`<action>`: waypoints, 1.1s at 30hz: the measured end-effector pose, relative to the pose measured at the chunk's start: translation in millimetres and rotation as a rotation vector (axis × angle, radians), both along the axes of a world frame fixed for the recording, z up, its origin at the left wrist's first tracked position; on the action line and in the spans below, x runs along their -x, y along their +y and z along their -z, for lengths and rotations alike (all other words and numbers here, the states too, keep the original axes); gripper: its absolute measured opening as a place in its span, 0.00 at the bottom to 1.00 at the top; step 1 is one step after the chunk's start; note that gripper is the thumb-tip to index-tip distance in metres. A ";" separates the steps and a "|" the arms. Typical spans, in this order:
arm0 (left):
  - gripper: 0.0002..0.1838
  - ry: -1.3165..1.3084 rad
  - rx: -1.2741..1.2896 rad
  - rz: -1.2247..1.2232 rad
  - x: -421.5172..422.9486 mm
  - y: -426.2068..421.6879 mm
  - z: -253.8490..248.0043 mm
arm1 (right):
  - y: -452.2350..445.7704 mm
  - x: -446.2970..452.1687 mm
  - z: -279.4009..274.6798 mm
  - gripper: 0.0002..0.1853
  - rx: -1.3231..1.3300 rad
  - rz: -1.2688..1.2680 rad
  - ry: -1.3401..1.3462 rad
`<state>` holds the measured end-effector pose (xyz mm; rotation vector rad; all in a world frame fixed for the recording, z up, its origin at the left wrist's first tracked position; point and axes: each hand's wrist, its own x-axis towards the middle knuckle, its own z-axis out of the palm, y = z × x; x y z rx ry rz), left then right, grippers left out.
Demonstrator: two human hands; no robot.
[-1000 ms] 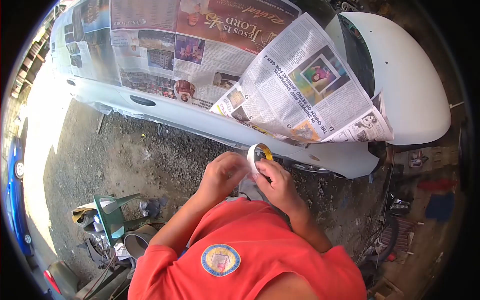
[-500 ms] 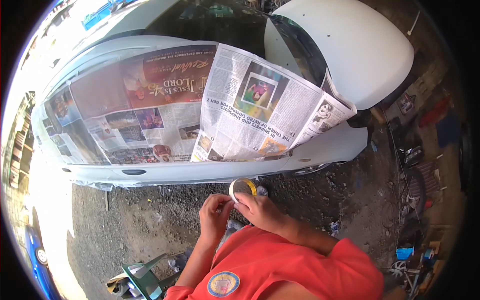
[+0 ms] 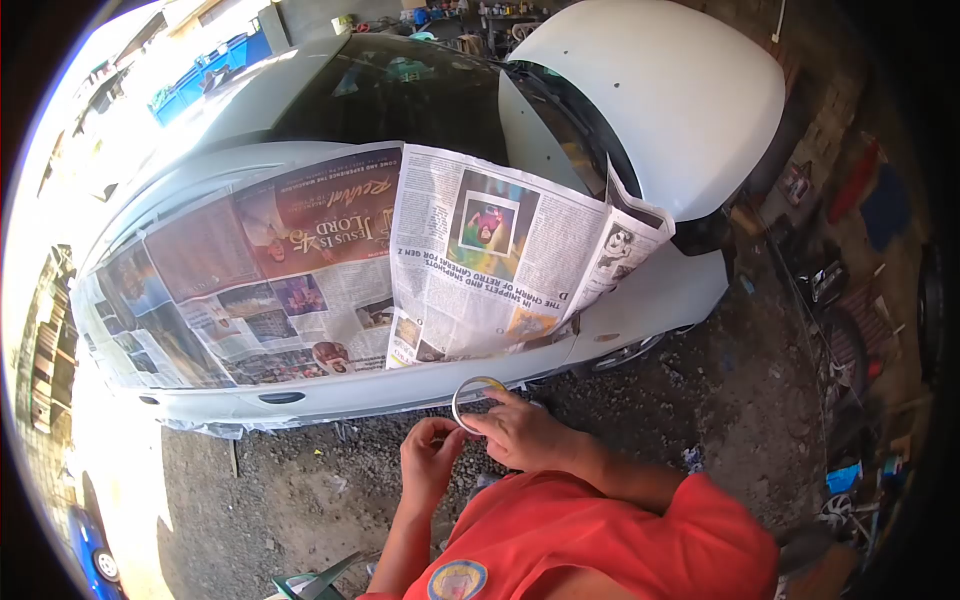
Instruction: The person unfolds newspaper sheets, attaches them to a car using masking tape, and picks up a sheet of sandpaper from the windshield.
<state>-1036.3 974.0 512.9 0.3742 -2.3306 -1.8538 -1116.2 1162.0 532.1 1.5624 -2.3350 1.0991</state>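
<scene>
A roll of masking tape (image 3: 457, 404) is held upright in front of my chest, its open ring facing me. My right hand (image 3: 525, 432) grips it, with fingers through and around the ring. Against the roll's lower edge, my left hand (image 3: 431, 452) has thumb and fingertips pinched together on the tape; the pinched bit is mostly hidden. Just beyond both hands stands the side of a white car (image 3: 350, 392). Newspaper sheets (image 3: 430, 310) cover its doors and windows, and the sheet nearest the front has a loose, curled corner (image 3: 640, 225).
The car's white hood (image 3: 660, 90) is raised at upper right. Gravel (image 3: 290, 500) lies underfoot. A green plastic chair (image 3: 318, 582) stands at the lower edge. Tools and parts (image 3: 835, 350) clutter the right side. A blue car (image 3: 100, 560) is at lower left.
My view has tilted up, so the car sits lower and more of the background shows. The roll has turned slightly in my right hand. Both hands stay close together at it.
</scene>
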 end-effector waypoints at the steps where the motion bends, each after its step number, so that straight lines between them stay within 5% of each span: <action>1: 0.03 0.002 -0.017 0.002 0.2 -1.3 -0.4 | -0.2 1.3 -1.5 0.26 0.011 -0.013 -0.003; 4: 0.04 0.025 0.124 0.081 -2.5 -4.5 -11.6 | -2.4 3.3 -5.7 0.20 0.092 -0.042 -0.013; 10: 0.16 0.168 -0.361 -0.068 -4.3 -0.2 -5.2 | -4.4 8.6 8.2 0.15 -0.012 0.161 -0.194; 12: 0.20 0.355 -0.136 -0.199 2.8 22.4 -24.1 | -8.4 3.4 3.8 0.17 0.049 0.175 -0.197; 17: 0.09 0.577 0.488 -0.077 9.5 13.5 -28.0 | -18.7 -0.6 -8.4 0.13 0.209 0.173 -0.115; 19: 0.08 0.622 -0.118 -0.279 1.7 24.9 -40.6 | -4.0 16.9 13.7 0.14 -0.313 0.417 -0.310; 20: 0.09 0.686 -0.046 -0.321 5.0 11.6 -59.0 | 18.0 28.9 54.8 0.19 -0.372 0.493 -0.346; 22: 0.07 0.760 0.038 -0.434 20.2 -13.5 -87.1 | 74.1 42.9 102.8 0.31 -0.200 0.684 -0.341; 23: 0.15 0.743 -0.046 -0.457 30.1 -18.0 -90.2 | 96.4 44.9 67.9 0.27 0.048 0.713 -0.959; 24: 0.22 0.719 -0.022 -0.399 40.6 -23.9 -84.8 | 125.7 54.2 83.0 0.22 0.374 0.690 -1.000; 26: 0.34 0.638 0.088 -0.270 63.6 -27.2 -63.9 | 175.9 76.8 87.2 0.18 0.615 0.759 -0.792; 32: 0.40 0.685 0.499 0.012 148.2 24.2 -23.0 | 174.3 130.2 -7.0 0.43 0.520 0.644 -0.151; 33: 0.43 0.689 0.570 0.033 163.7 29.0 -19.2 | 165.9 139.0 -16.9 0.50 0.441 0.605 -0.273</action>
